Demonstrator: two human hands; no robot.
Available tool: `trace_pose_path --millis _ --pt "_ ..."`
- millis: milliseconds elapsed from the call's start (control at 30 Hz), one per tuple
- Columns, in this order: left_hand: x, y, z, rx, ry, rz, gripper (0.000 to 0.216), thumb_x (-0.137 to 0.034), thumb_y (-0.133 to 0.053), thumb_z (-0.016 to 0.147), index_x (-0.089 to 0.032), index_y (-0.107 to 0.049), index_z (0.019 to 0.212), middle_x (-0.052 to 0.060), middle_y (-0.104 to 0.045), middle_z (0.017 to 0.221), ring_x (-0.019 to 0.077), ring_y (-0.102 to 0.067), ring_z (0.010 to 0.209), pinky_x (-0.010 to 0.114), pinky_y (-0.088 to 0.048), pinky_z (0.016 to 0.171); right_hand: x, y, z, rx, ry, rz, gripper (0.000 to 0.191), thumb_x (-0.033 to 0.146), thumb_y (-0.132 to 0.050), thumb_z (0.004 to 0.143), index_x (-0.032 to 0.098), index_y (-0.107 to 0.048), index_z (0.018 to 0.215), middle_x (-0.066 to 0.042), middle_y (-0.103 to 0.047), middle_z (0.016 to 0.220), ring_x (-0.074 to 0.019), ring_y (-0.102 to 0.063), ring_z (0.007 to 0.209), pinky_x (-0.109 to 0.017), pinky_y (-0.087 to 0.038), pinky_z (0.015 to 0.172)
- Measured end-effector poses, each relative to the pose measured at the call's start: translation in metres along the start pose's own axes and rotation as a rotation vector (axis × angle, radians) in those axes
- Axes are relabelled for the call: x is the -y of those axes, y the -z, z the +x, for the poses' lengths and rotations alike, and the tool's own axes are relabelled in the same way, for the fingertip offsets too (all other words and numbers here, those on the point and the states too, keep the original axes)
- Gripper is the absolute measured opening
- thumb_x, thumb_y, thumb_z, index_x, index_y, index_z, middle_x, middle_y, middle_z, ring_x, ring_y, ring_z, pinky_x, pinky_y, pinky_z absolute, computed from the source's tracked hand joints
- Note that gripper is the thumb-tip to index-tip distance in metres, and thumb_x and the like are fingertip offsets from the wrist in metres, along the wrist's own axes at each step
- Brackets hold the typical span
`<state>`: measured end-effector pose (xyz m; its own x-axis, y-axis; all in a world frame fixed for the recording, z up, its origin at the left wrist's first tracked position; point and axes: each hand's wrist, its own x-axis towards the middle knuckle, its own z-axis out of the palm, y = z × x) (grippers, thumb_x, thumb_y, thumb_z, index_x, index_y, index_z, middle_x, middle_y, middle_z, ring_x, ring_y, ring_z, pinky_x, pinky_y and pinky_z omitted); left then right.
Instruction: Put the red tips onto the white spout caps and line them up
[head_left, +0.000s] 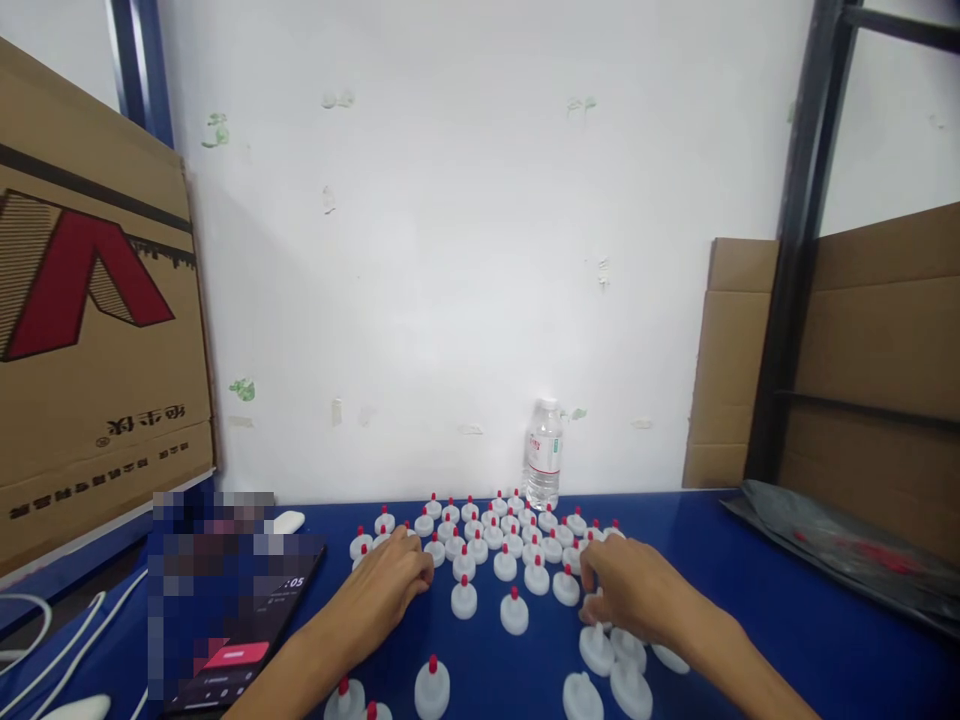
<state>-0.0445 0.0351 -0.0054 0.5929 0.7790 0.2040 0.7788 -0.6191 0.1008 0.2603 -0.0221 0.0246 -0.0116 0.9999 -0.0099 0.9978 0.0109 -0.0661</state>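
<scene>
Several white plastic caps with red tips (504, 536) stand upright in rows on the blue table (750, 610). My left hand (390, 585) rests palm down at the left edge of the group, its fingers curled over caps there. My right hand (637, 590) lies at the right edge, fingers bent down onto a cap (592, 605) beneath them. More caps (611, 670) lie close to me beside my right forearm, and others (432, 688) stand near my left forearm.
A clear water bottle (543, 455) stands behind the caps by the white wall. A phone (232, 630) lies at the left with white cables (45, 650). Cardboard boxes (90, 320) flank both sides; a dark plastic bag (847, 545) lies right.
</scene>
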Motion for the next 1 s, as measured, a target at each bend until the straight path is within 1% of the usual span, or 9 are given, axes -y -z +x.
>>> trace_pose_path --millis 133,267,333,433,533,633,767,933,1000 --pt "-0.004 0.004 -0.001 -0.069 0.014 0.013 0.017 -0.015 -0.048 0.099 -0.020 -0.064 0.096 0.006 -0.067 0.102 0.0246 -0.060 0.101 0.037 -0.048 0.086 -0.010 -0.001 0.007 -0.058 0.052 0.021 0.029 0.019 -0.069 0.083 0.021 -0.073 0.111 -0.011 -0.074 0.107 -0.0301 -0.068 0.102 -0.036 -0.046 0.083" --pt "-0.008 0.008 0.000 -0.173 0.016 0.019 0.026 -0.020 -0.037 0.104 -0.020 -0.063 0.105 0.006 -0.067 0.100 0.0233 -0.061 0.095 0.037 -0.048 0.082 -0.013 0.001 0.013 -0.275 0.160 0.187 0.028 0.024 -0.052 0.095 0.021 -0.065 0.120 -0.010 -0.068 0.117 -0.0256 -0.065 0.108 -0.036 -0.048 0.090" --pt "-0.009 0.007 0.000 -0.267 -0.064 0.046 0.025 -0.020 -0.038 0.105 -0.021 -0.062 0.110 0.006 -0.068 0.102 0.0230 -0.060 0.096 0.037 -0.048 0.085 -0.004 0.001 0.012 -0.388 0.233 0.305 0.026 0.025 -0.052 0.096 0.021 -0.064 0.119 -0.010 -0.067 0.117 -0.0253 -0.066 0.104 -0.037 -0.050 0.090" --pt "-0.013 0.003 0.000 -0.435 -0.238 0.100 0.024 -0.018 -0.039 0.104 -0.020 -0.061 0.115 0.006 -0.069 0.105 0.0229 -0.059 0.094 0.037 -0.050 0.083 0.018 -0.004 0.004 -0.473 0.412 0.406 0.030 0.028 -0.053 0.098 0.023 -0.060 0.127 -0.010 -0.065 0.123 -0.0246 -0.065 0.108 -0.039 -0.051 0.095" --pt "-0.021 -0.001 -0.002 -0.532 -0.346 0.091 0.023 -0.017 -0.040 0.104 -0.020 -0.062 0.111 0.006 -0.069 0.100 0.0211 -0.059 0.089 0.034 -0.051 0.077 0.037 -0.012 -0.005 -0.504 0.628 0.400 0.034 0.028 -0.055 0.099 0.024 -0.056 0.133 -0.008 -0.066 0.125 -0.0238 -0.061 0.117 -0.040 -0.049 0.103" --pt "-0.028 -0.004 -0.005 -0.584 -0.424 0.054 0.023 -0.013 -0.041 0.103 -0.019 -0.060 0.115 0.006 -0.069 0.098 0.0195 -0.059 0.087 0.031 -0.051 0.074 0.047 -0.019 -0.009 -0.521 0.728 0.327 0.028 0.025 -0.058 0.099 0.024 -0.060 0.127 -0.006 -0.068 0.119 -0.0231 -0.061 0.112 -0.041 -0.050 0.102" --pt "-0.033 -0.006 -0.006 -0.613 -0.487 0.034 0.024 -0.011 -0.045 0.102 -0.018 -0.059 0.119 0.006 -0.069 0.095 0.0187 -0.059 0.084 0.030 -0.051 0.071 0.050 -0.025 -0.008 -0.513 0.749 0.275 0.029 0.025 -0.060 0.098 0.026 -0.060 0.127 -0.006 -0.068 0.116 -0.0234 -0.064 0.105 -0.040 -0.055 0.092" --pt "-0.033 -0.007 -0.004 -0.635 -0.490 -0.015 0.021 -0.013 -0.047 0.102 -0.018 -0.061 0.116 0.005 -0.071 0.092 0.0180 -0.058 0.080 0.030 -0.050 0.068 0.050 -0.035 -0.005 -0.491 0.709 0.458 0.046 0.028 -0.071 0.092 0.027 -0.049 0.133 -0.004 -0.069 0.118 -0.0210 -0.068 0.105 -0.035 -0.056 0.092" --pt "-0.033 -0.007 -0.004 -0.616 -0.489 -0.051 0.023 -0.012 -0.045 0.102 -0.018 -0.063 0.115 0.005 -0.071 0.091 0.0177 -0.058 0.079 0.029 -0.049 0.067 0.051 -0.037 -0.006 -0.498 0.711 0.493 0.047 0.028 -0.071 0.092 0.027 -0.047 0.132 -0.004 -0.070 0.116 -0.0213 -0.068 0.104 -0.035 -0.056 0.091"
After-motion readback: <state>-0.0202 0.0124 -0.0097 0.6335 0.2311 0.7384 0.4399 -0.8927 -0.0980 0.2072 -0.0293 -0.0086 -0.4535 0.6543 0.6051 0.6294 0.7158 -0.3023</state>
